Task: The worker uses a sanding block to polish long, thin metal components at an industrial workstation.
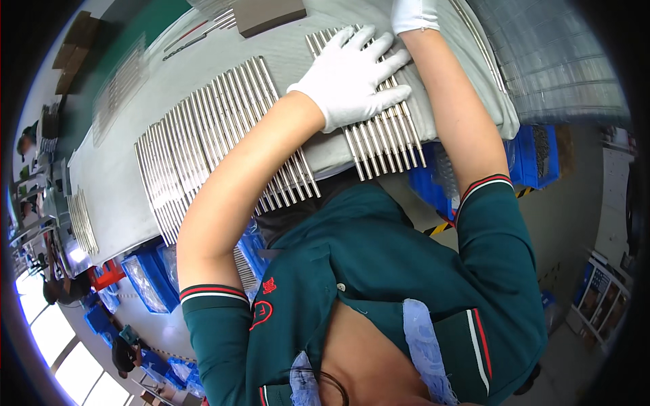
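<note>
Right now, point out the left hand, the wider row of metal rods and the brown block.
Left hand (pixel 351 80): head view, on its gloved back.
Wider row of metal rods (pixel 208 126): head view, on the rods mid-row.
Brown block (pixel 271 16): head view, on its top face.

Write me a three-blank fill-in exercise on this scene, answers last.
The left hand wears a ____ glove and lies over rods.
The right hand is cut off by the picture's ____ edge.
The largest rod set lies to the left hand's ____.

white; top; left
</note>
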`<state>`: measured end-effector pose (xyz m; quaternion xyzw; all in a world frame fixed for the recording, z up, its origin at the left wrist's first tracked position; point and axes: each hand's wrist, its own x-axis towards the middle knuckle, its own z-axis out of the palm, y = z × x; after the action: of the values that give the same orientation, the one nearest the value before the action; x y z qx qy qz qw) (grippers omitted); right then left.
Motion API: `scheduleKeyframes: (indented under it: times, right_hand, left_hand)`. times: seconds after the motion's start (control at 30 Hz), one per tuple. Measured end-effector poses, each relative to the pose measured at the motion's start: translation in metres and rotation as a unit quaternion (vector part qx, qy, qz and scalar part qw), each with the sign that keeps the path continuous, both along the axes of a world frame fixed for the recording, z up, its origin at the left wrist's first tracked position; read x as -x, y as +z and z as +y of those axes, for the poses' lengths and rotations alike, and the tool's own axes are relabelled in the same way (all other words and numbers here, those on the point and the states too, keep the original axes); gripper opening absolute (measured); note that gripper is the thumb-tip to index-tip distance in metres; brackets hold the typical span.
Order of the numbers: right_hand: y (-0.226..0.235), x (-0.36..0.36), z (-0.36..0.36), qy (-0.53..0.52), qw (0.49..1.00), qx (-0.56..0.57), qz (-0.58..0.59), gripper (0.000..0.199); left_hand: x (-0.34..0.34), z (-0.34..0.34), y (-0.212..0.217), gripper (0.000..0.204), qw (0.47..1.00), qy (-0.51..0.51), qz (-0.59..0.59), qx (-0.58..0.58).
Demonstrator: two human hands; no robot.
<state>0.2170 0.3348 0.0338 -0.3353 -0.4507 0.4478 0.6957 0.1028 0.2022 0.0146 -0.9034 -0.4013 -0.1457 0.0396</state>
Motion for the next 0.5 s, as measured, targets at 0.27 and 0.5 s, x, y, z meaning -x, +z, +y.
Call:
scheduleKeyframes:
  times: [0.27,0.5]
  right_hand:
    - [-0.014,-0.008,0.012,-0.001,0.999,-0.012,-0.039,0.052]
    - [-0.009,0.008,0.001,0.053,0.998,-0.001,0.024,0.05]
  left_hand:
    - [0.066,-0.035,0.014,0.064,0.993,0.018,0.072,0.088]
    - [0.077,-0.041,0.014,0.063,0.994,0.022,0.07,0.084]
